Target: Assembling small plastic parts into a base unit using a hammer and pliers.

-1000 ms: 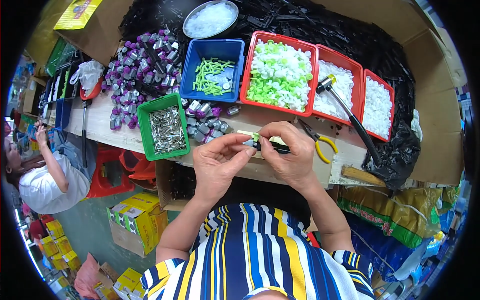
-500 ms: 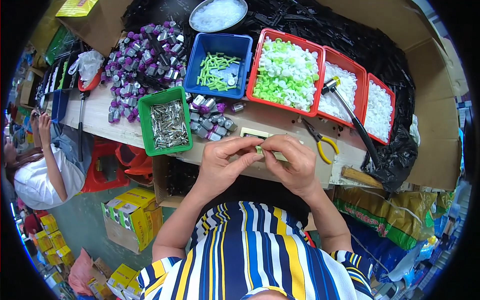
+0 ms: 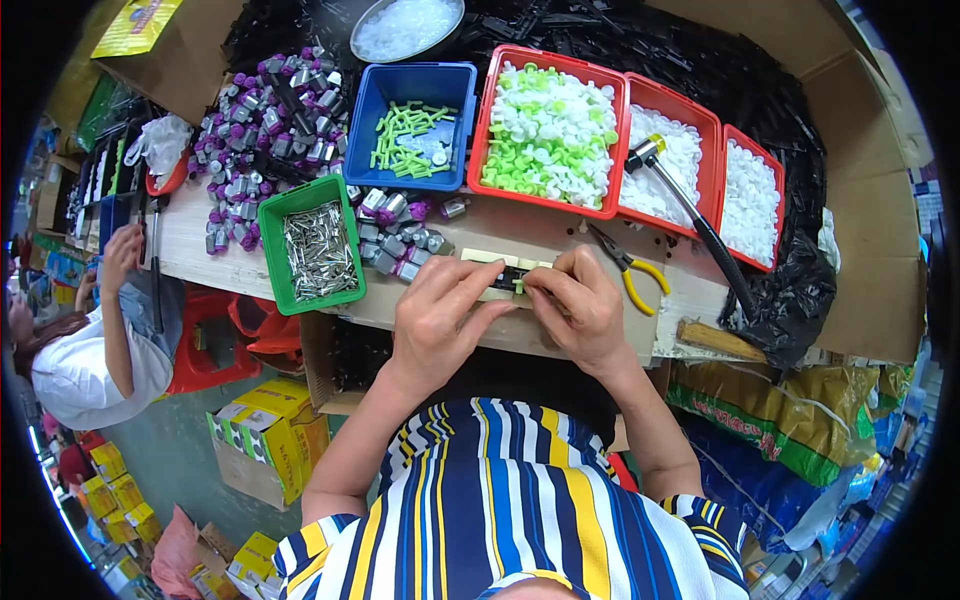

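Both my hands meet over a cream-coloured block with a dark recess, at the table's near edge. My right hand is closed, fingertips pinching a small light-green plastic piece at the recess. From the other side my left hand reaches in, thumb and forefinger bent together at the block. Whatever its fingertips grip is too small and covered to make out. Beyond the left hand lie several grey-and-purple parts. Yellow-handled pliers rest right of my right hand.
A green bin holds metal pins; a blue bin holds green pieces. Red bins of white and green caps stand at the right, with a hammer lying across. A heap of grey-purple parts fills the back left. Another person sits far left.
My hands have moved apart slightly and come down onto the cream block, bringing the green piece to its recess. The view has shifted slightly. The other person's hand has moved.
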### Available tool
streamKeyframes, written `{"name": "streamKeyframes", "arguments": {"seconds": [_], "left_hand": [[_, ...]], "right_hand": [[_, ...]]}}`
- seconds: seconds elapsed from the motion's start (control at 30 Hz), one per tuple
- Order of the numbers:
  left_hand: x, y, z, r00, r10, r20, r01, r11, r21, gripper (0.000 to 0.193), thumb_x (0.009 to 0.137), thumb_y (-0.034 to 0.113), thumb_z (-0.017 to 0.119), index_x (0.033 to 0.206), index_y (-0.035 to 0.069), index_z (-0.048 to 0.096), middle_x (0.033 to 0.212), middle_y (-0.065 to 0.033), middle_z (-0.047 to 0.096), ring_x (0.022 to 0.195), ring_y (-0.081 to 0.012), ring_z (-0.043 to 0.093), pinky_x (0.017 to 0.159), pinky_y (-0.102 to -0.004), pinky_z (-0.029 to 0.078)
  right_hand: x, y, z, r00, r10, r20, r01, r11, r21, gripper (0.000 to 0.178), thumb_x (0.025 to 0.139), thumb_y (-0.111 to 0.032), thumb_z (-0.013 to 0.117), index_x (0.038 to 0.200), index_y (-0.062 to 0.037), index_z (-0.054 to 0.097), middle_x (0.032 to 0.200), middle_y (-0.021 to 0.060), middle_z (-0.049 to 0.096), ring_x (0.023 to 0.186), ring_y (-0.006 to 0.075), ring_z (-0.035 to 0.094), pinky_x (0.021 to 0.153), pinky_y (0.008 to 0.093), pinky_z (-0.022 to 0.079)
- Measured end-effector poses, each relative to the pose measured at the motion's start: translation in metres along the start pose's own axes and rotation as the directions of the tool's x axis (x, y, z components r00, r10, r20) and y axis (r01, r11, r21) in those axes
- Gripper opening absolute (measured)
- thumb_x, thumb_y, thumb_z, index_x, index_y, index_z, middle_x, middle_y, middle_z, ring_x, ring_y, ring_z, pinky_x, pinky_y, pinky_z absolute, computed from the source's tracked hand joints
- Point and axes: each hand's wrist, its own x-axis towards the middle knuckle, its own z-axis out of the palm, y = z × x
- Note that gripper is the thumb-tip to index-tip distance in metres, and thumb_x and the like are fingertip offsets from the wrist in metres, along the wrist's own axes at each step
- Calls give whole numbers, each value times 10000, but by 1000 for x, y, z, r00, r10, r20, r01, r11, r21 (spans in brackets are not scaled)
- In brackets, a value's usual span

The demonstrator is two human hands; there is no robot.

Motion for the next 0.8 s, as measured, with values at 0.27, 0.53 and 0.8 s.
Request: {"name": "streamKeyframes", "arguments": {"seconds": [0.27, 0.53, 0.8], "left_hand": [[-13, -11, 9, 994, 100, -40, -94, 986, 138, 405, 655, 58, 832, 1043, 39, 716, 980, -74, 641, 941, -285, 583, 796, -388, 485], [-17, -13, 9, 993, 92, -78, -81, 988, 133, 407, 659, 84, 824, 1050, 50, 714, 991, -63, 628, 972, -285, 550, 820, -397, 456], [-2, -16, 4, 999, 40, 13, -40, 999, -12, 405, 651, 135, 834, 1042, 97, 734, 955, -45, 610, 966, -271, 484, 873, -393, 381]], "right_hand": [[0, 4, 9, 998, 16, 61, -15, 1000, -22, 146, 771, -43, 739, 899, -47, 668, 785, 64, 510, 744, 231, 554, 634, 363, 408], [7, -1, 9, 997, -30, 73, 35, 997, -69, 168, 752, -18, 749, 903, -43, 679, 783, 60, 534, 708, 218, 560, 614, 344, 404], [9, -8, 6, 997, -42, 66, 42, 999, -8, 191, 731, 26, 756, 907, -22, 702, 772, 75, 545, 650, 210, 554, 558, 317, 433]]}}
